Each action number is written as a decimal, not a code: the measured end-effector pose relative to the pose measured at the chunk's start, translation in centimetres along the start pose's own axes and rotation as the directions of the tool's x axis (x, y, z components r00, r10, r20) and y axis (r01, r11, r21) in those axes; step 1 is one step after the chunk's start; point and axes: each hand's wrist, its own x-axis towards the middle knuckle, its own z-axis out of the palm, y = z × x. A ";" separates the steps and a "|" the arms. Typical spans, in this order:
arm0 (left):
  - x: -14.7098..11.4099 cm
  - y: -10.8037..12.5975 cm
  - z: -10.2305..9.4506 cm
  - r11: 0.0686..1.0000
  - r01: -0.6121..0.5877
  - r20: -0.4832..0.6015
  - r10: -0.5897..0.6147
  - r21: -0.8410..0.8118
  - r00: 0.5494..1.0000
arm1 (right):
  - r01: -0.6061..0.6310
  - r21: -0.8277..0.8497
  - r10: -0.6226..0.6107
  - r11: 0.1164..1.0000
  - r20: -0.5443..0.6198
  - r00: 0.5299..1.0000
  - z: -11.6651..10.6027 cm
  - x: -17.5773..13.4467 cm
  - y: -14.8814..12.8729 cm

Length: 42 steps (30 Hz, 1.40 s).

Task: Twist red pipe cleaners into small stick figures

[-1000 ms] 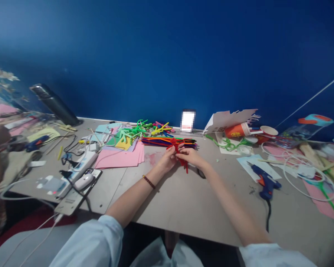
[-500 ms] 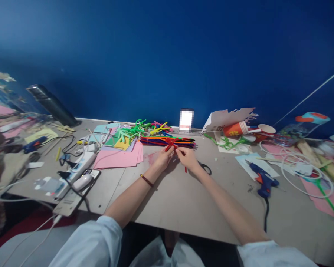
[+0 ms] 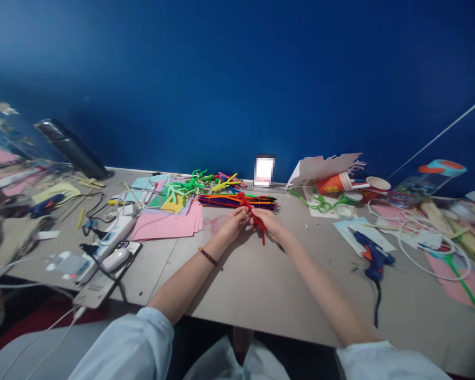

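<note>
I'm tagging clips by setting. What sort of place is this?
Likely a craft workspace: what look like red pipe cleaners are held between the left hand and right hand, a multicoloured bundle lies just beyond, and a blue glue gun rests at right.

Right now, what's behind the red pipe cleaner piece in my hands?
A bundle of coloured pipe cleaners lies behind the red piece, with the blue wall beyond. Whatever part of the bundle its top covers can't be seen.
</note>
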 end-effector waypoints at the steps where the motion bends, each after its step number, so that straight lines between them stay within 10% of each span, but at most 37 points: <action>1: 0.0 0.1 0.0 1.000 0.004 0.015 -0.004 0.006 1.000 | -0.024 0.011 0.024 1.000 0.000 1.000 -0.1 0.0 -0.1; 42: -0.6 0.4 0.8 0.925 -0.081 -0.134 0.140 0.372 0.981 | 0.011 -0.342 0.006 0.939 0.048 0.999 -2.9 0.2 -1.2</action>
